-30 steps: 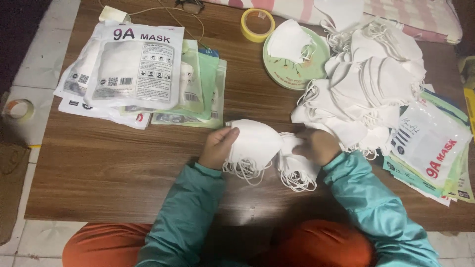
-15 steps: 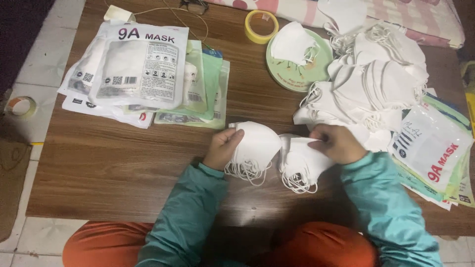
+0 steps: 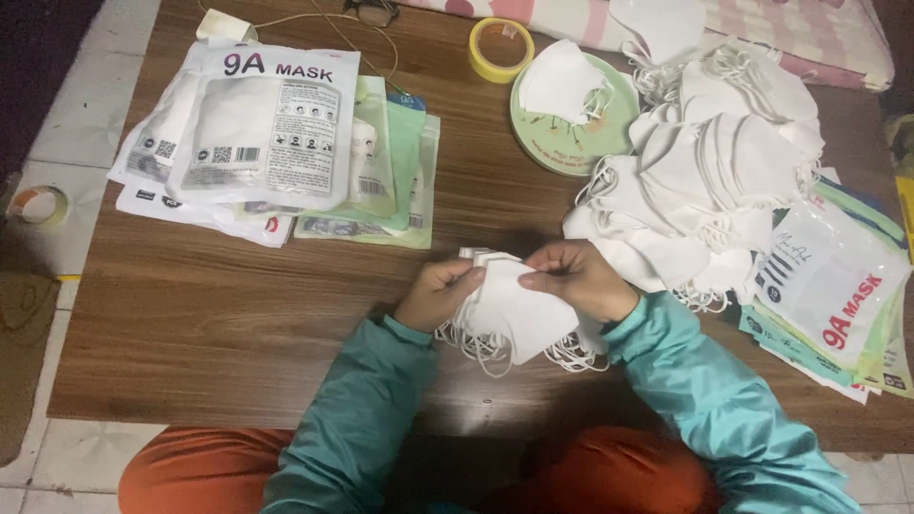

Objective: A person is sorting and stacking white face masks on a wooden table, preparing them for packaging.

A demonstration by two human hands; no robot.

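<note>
Hands closer together than half second ago: left hand (image 3: 440, 293) and right hand (image 3: 576, 278) fingers now pinching one stack of folded white fabric masks (image 3: 519, 314) over brown wooden counter (image 3: 219, 314), two bunches merged.

1. The one camera is sitting on the person's head and looking steeply down, almost straight onto the wooden table (image 3: 238, 324).
2. It is facing forward, away from the body: the orange knees (image 3: 200, 471) are lying along the bottom edge, and the far table edge with the yellow tape roll (image 3: 501, 49) is running along the top.
3. It is hanging close, so both teal sleeves (image 3: 362, 428) are filling the lower middle, and the left hand (image 3: 440, 293) and right hand (image 3: 576, 278) are meeting just below centre.
4. It is taking in nearly the whole tabletop, plus a strip of tiled floor (image 3: 57, 124) on the left.
5. No second view is overlapping with it.
</note>
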